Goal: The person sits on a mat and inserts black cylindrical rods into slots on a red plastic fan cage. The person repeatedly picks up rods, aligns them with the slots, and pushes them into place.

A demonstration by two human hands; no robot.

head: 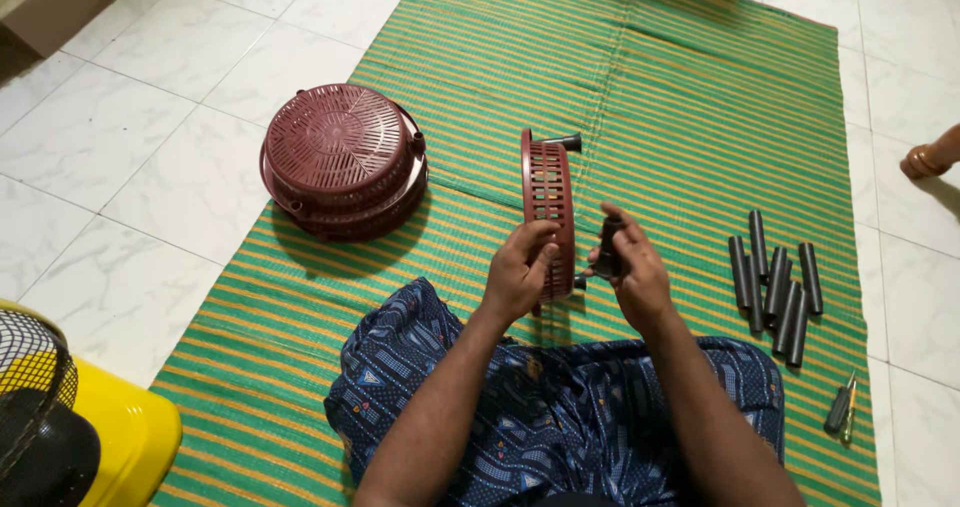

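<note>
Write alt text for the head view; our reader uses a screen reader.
A seated person's left hand holds a round maroon basket tray on edge while the right hand fits a black tube to it. On the green striped mat lie stacked maroon trays, loose black tubes and screwdrivers.
</note>
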